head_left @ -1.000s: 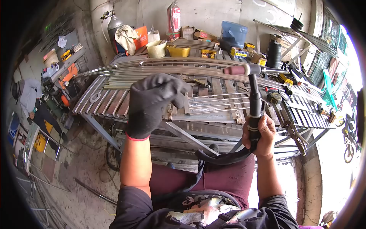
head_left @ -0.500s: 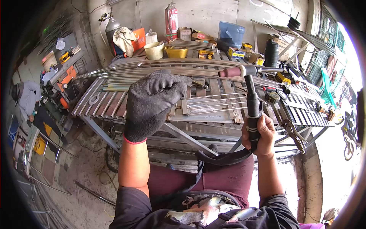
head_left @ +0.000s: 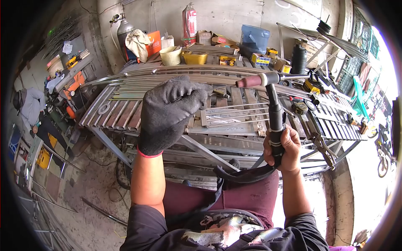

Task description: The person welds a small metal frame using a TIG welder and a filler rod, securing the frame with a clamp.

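My right hand [head_left: 287, 146], bare, is wrapped round the handle of a TIG welding torch [head_left: 275, 113]. The torch stands upright, its reddish nozzle [head_left: 248, 81] pointing left. A black cable sleeve [head_left: 247, 174] runs from its lower end across my lap. My left hand [head_left: 169, 113], in a dark grey work glove with a red cuff, is raised left of the nozzle. Its fingers are pinched together, apart from the torch; what lies between the fingertips is too small to make out. Beyond both hands, a small frame of metal rods [head_left: 236, 115] lies on the slatted metal bench [head_left: 125, 119].
Long thin rods [head_left: 138, 79] lie across the bench. Behind stand a yellow tub [head_left: 194, 58], a white bucket [head_left: 170, 56], a fire extinguisher [head_left: 189, 23] and a gas cylinder [head_left: 125, 27]. A tape measure [head_left: 300, 108] and clamp [head_left: 320, 142] are at right. Another person [head_left: 32, 111] is far left.
My right hand and the torch have shifted slightly left, bringing the nozzle a little nearer my left hand. The left hand has hardly moved and stays pinched.
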The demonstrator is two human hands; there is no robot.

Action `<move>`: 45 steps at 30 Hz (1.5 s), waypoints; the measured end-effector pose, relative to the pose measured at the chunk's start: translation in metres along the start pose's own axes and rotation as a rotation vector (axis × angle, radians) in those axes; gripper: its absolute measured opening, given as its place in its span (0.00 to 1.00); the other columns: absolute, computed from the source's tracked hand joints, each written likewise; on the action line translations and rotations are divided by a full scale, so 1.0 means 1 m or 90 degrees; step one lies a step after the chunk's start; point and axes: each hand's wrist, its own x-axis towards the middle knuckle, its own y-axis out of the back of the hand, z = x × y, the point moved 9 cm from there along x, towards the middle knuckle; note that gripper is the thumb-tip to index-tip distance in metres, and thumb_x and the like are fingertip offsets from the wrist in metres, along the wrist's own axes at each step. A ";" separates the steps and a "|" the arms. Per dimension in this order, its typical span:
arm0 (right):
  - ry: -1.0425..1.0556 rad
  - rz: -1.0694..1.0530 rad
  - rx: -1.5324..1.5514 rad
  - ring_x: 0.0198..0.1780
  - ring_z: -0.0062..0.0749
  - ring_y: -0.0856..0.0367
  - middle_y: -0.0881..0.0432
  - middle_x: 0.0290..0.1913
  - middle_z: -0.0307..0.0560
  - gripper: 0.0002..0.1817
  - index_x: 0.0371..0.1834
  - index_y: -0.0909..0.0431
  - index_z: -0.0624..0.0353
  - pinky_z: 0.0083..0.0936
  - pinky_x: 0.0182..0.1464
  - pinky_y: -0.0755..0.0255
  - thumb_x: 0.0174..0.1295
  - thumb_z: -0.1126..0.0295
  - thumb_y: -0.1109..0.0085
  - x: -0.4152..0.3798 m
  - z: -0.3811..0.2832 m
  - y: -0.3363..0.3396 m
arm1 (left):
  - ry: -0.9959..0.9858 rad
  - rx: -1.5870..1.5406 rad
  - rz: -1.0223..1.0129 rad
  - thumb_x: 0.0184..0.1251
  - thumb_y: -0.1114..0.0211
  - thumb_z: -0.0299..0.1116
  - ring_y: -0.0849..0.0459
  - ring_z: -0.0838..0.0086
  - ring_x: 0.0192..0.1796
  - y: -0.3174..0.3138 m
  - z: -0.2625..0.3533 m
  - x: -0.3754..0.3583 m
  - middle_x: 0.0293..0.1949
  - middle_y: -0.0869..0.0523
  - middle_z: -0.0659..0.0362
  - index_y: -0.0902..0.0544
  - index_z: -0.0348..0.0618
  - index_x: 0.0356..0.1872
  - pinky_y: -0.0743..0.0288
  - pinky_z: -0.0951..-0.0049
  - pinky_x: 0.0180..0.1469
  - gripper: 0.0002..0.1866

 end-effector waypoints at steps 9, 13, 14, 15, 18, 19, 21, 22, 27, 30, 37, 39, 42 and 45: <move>0.003 -0.028 -0.052 0.15 0.29 0.23 0.15 0.27 0.55 0.28 0.53 0.19 0.68 0.22 0.17 0.32 0.82 0.46 0.37 0.002 0.002 -0.010 | -0.054 0.030 -0.024 0.78 0.30 0.27 0.08 0.73 0.46 -0.007 0.007 0.000 0.36 0.06 0.63 0.09 0.40 0.42 0.29 0.55 0.79 0.04; -0.002 -0.060 -0.088 0.17 0.28 0.22 0.14 0.29 0.53 0.29 0.53 0.19 0.68 0.21 0.18 0.32 0.80 0.45 0.35 0.001 0.005 -0.022 | -0.109 0.164 -0.045 0.76 0.26 0.27 0.08 0.72 0.47 -0.011 0.006 0.002 0.35 0.05 0.64 0.08 0.44 0.42 0.28 0.54 0.79 0.01; 0.000 -0.062 -0.086 0.17 0.28 0.22 0.15 0.29 0.53 0.29 0.53 0.20 0.68 0.22 0.18 0.32 0.80 0.45 0.35 0.001 0.006 -0.023 | -0.124 0.183 -0.045 0.75 0.25 0.26 0.07 0.72 0.48 -0.013 0.008 0.002 0.36 0.05 0.64 0.07 0.44 0.44 0.28 0.55 0.79 0.02; 0.003 -0.065 -0.083 0.17 0.28 0.22 0.15 0.29 0.53 0.29 0.54 0.20 0.68 0.22 0.19 0.32 0.81 0.45 0.35 0.000 0.007 -0.024 | -0.139 0.203 -0.045 0.74 0.24 0.26 0.07 0.72 0.49 -0.014 0.009 0.002 0.37 0.05 0.63 0.07 0.44 0.46 0.27 0.55 0.78 0.04; 0.027 -0.034 -0.065 0.17 0.28 0.21 0.15 0.29 0.53 0.27 0.54 0.20 0.66 0.22 0.19 0.31 0.82 0.46 0.37 -0.001 0.006 -0.024 | -0.137 0.205 -0.001 0.72 0.22 0.24 0.08 0.74 0.52 -0.018 0.018 0.006 0.43 0.05 0.62 0.07 0.42 0.54 0.24 0.59 0.75 0.12; 0.033 -0.025 -0.064 0.17 0.28 0.22 0.15 0.29 0.53 0.27 0.54 0.20 0.65 0.22 0.19 0.31 0.82 0.46 0.37 0.000 0.006 -0.023 | -0.103 0.185 0.042 0.71 0.21 0.23 0.08 0.74 0.53 -0.019 0.016 0.007 0.45 0.04 0.61 0.08 0.41 0.56 0.23 0.62 0.74 0.14; 0.048 -0.008 -0.062 0.17 0.28 0.22 0.15 0.29 0.53 0.26 0.54 0.21 0.65 0.22 0.19 0.31 0.83 0.47 0.39 0.001 0.004 -0.021 | -0.080 0.119 0.116 0.70 0.22 0.21 0.09 0.75 0.54 -0.015 0.016 0.004 0.49 0.05 0.60 0.09 0.40 0.60 0.21 0.66 0.72 0.18; 0.047 0.002 -0.053 0.17 0.28 0.22 0.15 0.29 0.54 0.25 0.55 0.21 0.64 0.22 0.19 0.31 0.84 0.48 0.40 0.002 0.005 -0.019 | -0.092 0.072 0.146 0.70 0.22 0.19 0.09 0.75 0.54 -0.013 0.018 0.000 0.51 0.05 0.59 0.10 0.39 0.60 0.21 0.68 0.70 0.19; 0.041 -0.006 -0.053 0.17 0.27 0.22 0.15 0.29 0.54 0.26 0.55 0.21 0.65 0.22 0.20 0.30 0.84 0.47 0.39 0.000 0.007 -0.018 | -0.128 0.116 0.140 0.71 0.25 0.16 0.09 0.78 0.54 -0.007 0.010 -0.003 0.50 0.05 0.59 0.09 0.37 0.56 0.18 0.71 0.66 0.15; 0.038 -0.013 -0.058 0.17 0.28 0.22 0.15 0.29 0.54 0.26 0.55 0.21 0.65 0.22 0.20 0.30 0.83 0.47 0.39 -0.001 0.010 -0.022 | -0.139 0.108 0.122 0.72 0.26 0.15 0.09 0.79 0.52 -0.014 0.013 -0.001 0.49 0.04 0.59 0.08 0.36 0.53 0.17 0.73 0.64 0.12; 0.017 0.006 -0.007 0.20 0.29 0.20 0.14 0.32 0.55 0.27 0.58 0.21 0.65 0.24 0.24 0.26 0.84 0.46 0.41 -0.004 0.023 -0.028 | -0.042 -0.125 0.209 0.74 0.26 0.17 0.09 0.78 0.50 -0.042 -0.004 -0.009 0.52 0.05 0.58 0.12 0.35 0.66 0.16 0.73 0.61 0.21; 0.010 0.010 0.020 0.21 0.30 0.19 0.14 0.33 0.55 0.27 0.59 0.21 0.64 0.24 0.24 0.26 0.85 0.46 0.42 -0.004 0.028 -0.029 | -0.027 -0.218 0.242 0.74 0.26 0.19 0.10 0.78 0.54 -0.053 -0.010 -0.013 0.57 0.07 0.57 0.20 0.36 0.76 0.16 0.73 0.63 0.30; 0.026 -0.009 0.023 0.23 0.31 0.17 0.14 0.35 0.55 0.27 0.61 0.23 0.64 0.24 0.26 0.24 0.86 0.46 0.44 -0.003 0.033 -0.035 | -0.019 -0.417 0.241 0.76 0.24 0.25 0.16 0.76 0.66 -0.078 -0.015 -0.018 0.69 0.14 0.52 0.44 0.41 0.91 0.19 0.73 0.68 0.49; 0.040 -0.008 0.011 0.26 0.32 0.15 0.13 0.37 0.55 0.26 0.61 0.23 0.63 0.25 0.28 0.23 0.86 0.46 0.45 -0.004 0.041 -0.045 | 0.076 -0.499 0.199 0.76 0.25 0.25 0.16 0.77 0.64 -0.109 -0.019 -0.020 0.66 0.14 0.55 0.44 0.43 0.92 0.19 0.73 0.68 0.49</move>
